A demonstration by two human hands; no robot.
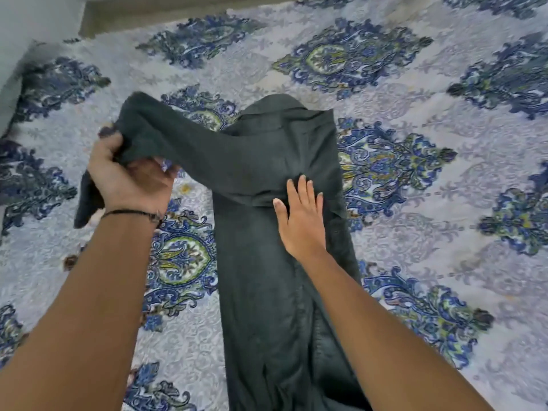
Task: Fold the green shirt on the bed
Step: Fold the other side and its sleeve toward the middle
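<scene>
A dark green shirt (261,262) lies lengthwise on the bed (430,203), its body narrowed into a long strip running toward me. Its left sleeve stretches out to the left, lifted off the bedspread. My left hand (130,179) is closed around that sleeve near the cuff, and the cuff end hangs down below the hand. My right hand (301,218) rests flat on the shirt's upper body near the shoulder, fingers together and stretched out, pressing the cloth down. The collar end lies at the far side.
The bedspread is pale lilac with blue and green damask medallions (350,57). A grey-green wall (17,40) and a ledge (178,10) border the bed at the upper left. A thin dark band circles my left wrist.
</scene>
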